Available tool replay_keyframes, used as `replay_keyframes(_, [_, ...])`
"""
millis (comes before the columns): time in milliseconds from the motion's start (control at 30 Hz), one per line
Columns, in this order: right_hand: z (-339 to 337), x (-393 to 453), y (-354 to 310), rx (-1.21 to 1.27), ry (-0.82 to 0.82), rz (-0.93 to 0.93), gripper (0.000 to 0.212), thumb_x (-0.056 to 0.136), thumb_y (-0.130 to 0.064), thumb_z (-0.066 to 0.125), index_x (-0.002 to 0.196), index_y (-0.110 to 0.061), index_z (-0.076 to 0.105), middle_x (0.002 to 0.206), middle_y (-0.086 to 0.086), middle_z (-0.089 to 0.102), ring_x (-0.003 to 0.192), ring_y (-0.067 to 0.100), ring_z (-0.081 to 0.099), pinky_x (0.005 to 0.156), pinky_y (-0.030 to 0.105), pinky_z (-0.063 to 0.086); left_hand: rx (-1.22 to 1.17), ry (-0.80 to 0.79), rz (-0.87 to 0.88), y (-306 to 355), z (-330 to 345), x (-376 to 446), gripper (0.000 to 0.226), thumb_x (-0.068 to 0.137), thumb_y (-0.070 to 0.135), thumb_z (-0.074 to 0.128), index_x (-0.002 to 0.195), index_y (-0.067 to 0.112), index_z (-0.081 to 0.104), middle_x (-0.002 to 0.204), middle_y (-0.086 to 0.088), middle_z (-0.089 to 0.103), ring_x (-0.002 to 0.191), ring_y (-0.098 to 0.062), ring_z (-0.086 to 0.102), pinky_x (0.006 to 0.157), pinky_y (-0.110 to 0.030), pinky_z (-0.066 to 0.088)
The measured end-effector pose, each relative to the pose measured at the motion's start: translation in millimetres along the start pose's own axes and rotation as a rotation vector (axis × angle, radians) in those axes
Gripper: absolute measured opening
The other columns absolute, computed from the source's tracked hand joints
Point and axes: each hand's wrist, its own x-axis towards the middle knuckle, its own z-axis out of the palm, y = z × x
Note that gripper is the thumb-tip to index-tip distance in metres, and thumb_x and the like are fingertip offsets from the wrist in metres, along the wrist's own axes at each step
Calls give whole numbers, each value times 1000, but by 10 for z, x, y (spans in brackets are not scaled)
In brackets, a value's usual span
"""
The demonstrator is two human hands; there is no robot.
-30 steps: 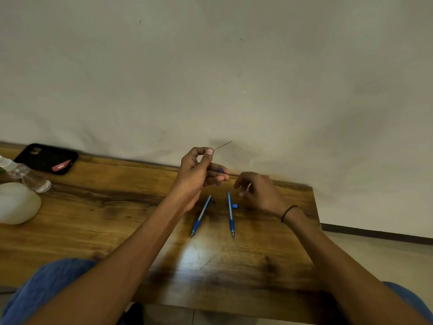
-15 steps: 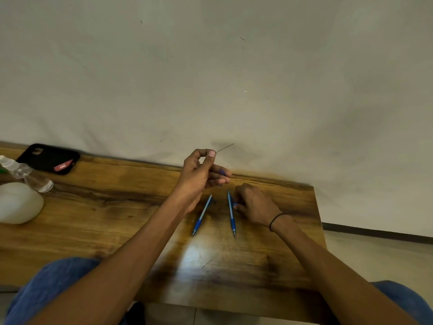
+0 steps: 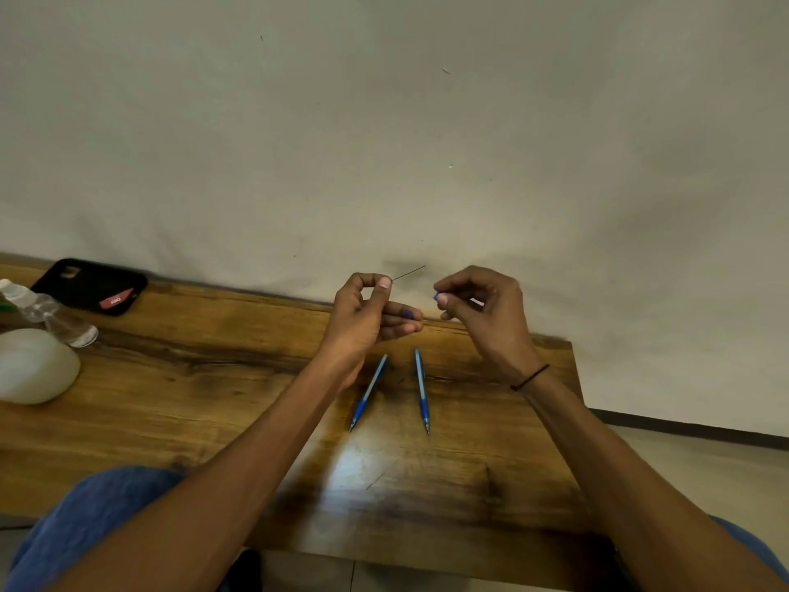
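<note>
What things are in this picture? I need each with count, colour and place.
table: one, brown wood, by the wall
pens: two, blue, side by side on the table
phone: one, black, far left, by the wall
bottle: one, clear, lying at the left edge
rounded object: one, white, left edge, nearer than the bottle
thin rod: one, dark, above the table
small piece: one, blue, above the table
wrist band: one, black, right wrist
left hand: one, pinches the thin rod
right hand: one, pinches the small piece
</note>
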Motion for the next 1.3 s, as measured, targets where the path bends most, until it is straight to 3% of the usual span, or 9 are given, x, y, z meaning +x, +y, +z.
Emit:
replay_keyframes(133, [58,-61,-187,-30,-36,-85,9,90,-7,79,95,-13,76,91,-7,75,87,14,72,76,29,62,25,12,9,-16,31,-23,18,113,30,46,124,17,52,91,-18,81,84,-30,82,69,-26,63])
replay_keyframes(267, [174,-130,-219,-232,-86,-210,8,92,-5,76,96,-11,75,94,-2,70,85,9,68,74,21,58,30,33,39,-49,61,-36,14,113,27,48,121,17,54,85,-12,82,82,-25,82,70,-25,63])
replay_keyframes(400, [179,-155,-183,-308,-84,-248,8,92,-4,75,96,-11,73,94,-1,69,84,10,66,74,25,58,26,41,42,-56,58,-37,11,112,28,49,119,21,54,87,-13,82,83,-25,82,70,-25,63])
replay_keyframes(1300, [147,-113,-58,-258,-95,-187,19,90,-3,77,96,-18,66,88,-19,64,92,1,65,75,10,53,111,4,60,-49,76,-61,14,113,30,46,123,20,50,90,-14,82,87,-28,82,79,-29,66])
